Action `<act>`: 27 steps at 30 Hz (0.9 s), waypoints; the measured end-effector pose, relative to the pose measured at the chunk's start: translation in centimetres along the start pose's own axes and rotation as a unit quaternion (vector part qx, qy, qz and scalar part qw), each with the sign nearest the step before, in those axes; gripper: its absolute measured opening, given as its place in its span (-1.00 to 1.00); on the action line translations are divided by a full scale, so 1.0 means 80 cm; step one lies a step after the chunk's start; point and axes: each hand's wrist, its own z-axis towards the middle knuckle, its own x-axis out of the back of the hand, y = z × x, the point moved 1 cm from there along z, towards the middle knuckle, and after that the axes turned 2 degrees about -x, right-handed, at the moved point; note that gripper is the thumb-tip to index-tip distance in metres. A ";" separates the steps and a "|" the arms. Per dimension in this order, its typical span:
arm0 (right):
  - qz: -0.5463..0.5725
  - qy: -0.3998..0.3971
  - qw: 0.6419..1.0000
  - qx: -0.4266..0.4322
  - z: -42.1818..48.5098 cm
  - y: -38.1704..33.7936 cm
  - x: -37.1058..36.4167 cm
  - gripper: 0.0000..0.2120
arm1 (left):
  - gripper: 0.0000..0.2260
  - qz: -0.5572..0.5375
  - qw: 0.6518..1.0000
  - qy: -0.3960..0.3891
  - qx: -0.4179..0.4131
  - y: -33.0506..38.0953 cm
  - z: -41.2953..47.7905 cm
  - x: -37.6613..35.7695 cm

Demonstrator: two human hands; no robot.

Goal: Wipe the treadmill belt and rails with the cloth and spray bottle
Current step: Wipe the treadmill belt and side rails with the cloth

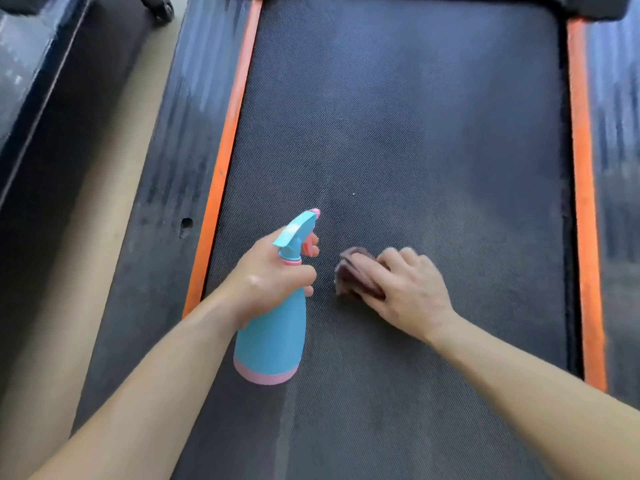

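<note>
One bottle (270,336), left hand (266,277) — cloth (348,271) (bunched) under right hand (414,289).

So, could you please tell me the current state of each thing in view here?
belt, patchy, with pale smudges.
left rail, streaked.
spray bottle, held over the belt, nozzle pointing forward, no spray visible.
cloth, bunched, lying on the belt.
left hand, grips the spray bottle's neck, fingers at the trigger.
right hand, holds the cloth down.
</note>
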 end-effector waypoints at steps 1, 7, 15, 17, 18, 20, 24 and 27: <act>-0.006 0.019 0.997 -0.073 0.022 0.021 0.002 -0.54 | -0.55 0.000 1.000 0.000 0.003 0.001 0.003 -0.004; -0.038 0.031 0.976 -0.212 0.018 0.051 0.013 -0.51 | -0.44 0.019 1.000 -0.023 0.006 0.017 0.007 -0.023; -0.004 -0.012 0.999 -0.030 -0.029 0.036 0.016 -0.53 | -0.49 0.018 0.999 -0.026 0.018 0.018 0.003 -0.045; -0.019 0.030 0.983 -0.179 0.012 0.090 0.023 -0.53 | -0.49 0.027 0.999 -0.038 0.026 0.016 0.003 -0.050; -0.020 0.038 0.973 -0.228 0.027 0.114 0.025 -0.48 | -0.48 0.032 0.998 -0.042 0.029 0.016 0.003 -0.051; -0.031 0.037 0.964 -0.262 0.037 0.131 0.026 -0.42 | -0.53 0.041 0.998 -0.048 0.028 0.015 0.004 -0.053; -0.035 0.024 0.977 -0.210 -0.022 0.069 0.027 -0.52 | -0.50 0.036 0.998 -0.044 0.019 0.021 0.000 -0.053; -0.003 -0.010 1.000 -0.014 -0.097 0.010 0.024 -0.46 | -0.41 0.028 0.998 -0.055 0.007 0.027 0.001 -0.061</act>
